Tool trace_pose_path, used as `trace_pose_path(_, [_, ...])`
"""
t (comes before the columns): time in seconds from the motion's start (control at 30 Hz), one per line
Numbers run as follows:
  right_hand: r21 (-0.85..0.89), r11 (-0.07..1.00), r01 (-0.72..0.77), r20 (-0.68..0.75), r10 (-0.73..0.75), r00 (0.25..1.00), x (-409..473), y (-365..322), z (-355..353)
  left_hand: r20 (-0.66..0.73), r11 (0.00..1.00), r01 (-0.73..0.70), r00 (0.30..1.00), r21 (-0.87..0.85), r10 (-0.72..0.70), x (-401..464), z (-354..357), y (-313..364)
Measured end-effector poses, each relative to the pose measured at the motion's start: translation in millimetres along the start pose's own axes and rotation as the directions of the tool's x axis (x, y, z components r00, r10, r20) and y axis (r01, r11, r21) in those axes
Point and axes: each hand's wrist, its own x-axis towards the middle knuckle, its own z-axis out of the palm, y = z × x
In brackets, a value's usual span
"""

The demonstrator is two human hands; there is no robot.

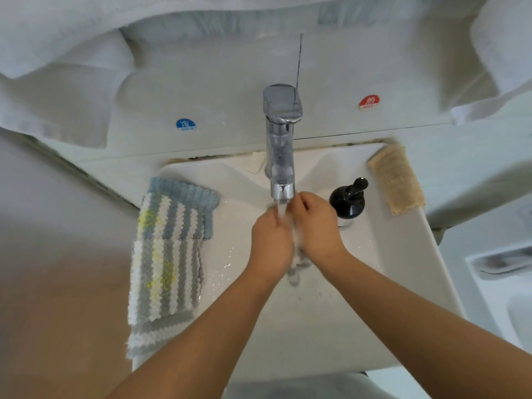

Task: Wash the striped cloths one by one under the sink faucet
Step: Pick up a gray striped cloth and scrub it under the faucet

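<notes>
Left hand (270, 240) and right hand (315, 226) pressed together, clamped around a bunched wet striped cloth (298, 263) under the chrome faucet's (280, 145) stream for rinsing, remaining grey-white-yellow striped cloths (167, 254) stacked on the white sink's left rim (239, 180), within reach.

Three striped cloths (165, 254) — one faucet (282, 145), one soap dispenser (347, 198), one beige cloth (396, 180).

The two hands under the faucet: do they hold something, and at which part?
Both the left hand and right hand squeeze one wet cloth by its bunched upper part; its lower end hangs free below them.
</notes>
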Motion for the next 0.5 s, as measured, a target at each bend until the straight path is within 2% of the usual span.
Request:
trace_pose_path(0.07, [-0.040, 0.999, 0.029, 0.025, -0.028, 0.999, -5.4, 2.4, 3.6, -0.032, 0.997, -0.053, 0.998, 0.049, 0.054, 2.3, -3.6, 2.3])
trace_pose_path(0.17, [-0.097, 0.993, 0.073, 0.128, -0.060, 0.990, -23.7, 3.9, 6.8, -0.097, 0.997, -0.074, 0.992, 0.018, 0.075, 7.6, -8.7, 0.8])
trace_pose_path(0.27, [-0.118, 0.993, 0.016, 0.046, -0.010, 0.999, -6.7, 0.3, 3.6, -0.050, 0.999, -0.026, 0.998, 0.044, 0.028, 2.0, -1.6, -3.4])
trace_pose_path(0.33, [-0.113, 0.994, 0.008, 0.059, -0.001, 0.998, -5.0, -0.5, 3.2, -0.049, 0.998, -0.036, 0.998, 0.043, 0.038, 0.3, -2.3, -4.0])
trace_pose_path(0.43, [-0.004, 0.999, 0.041, 0.218, -0.039, 0.975, -28.2, 0.6, 2.3, -0.114, 0.995, -0.100, 0.989, -0.013, 0.097, 4.8, -14.1, -8.1])
trace_pose_path(0.5, [0.043, 0.999, 0.027, 0.218, -0.036, 0.975, -35.2, 0.9, -3.3, -0.093, 0.994, -0.111, 0.990, -0.011, 0.110, 7.8, -21.1, -11.4])
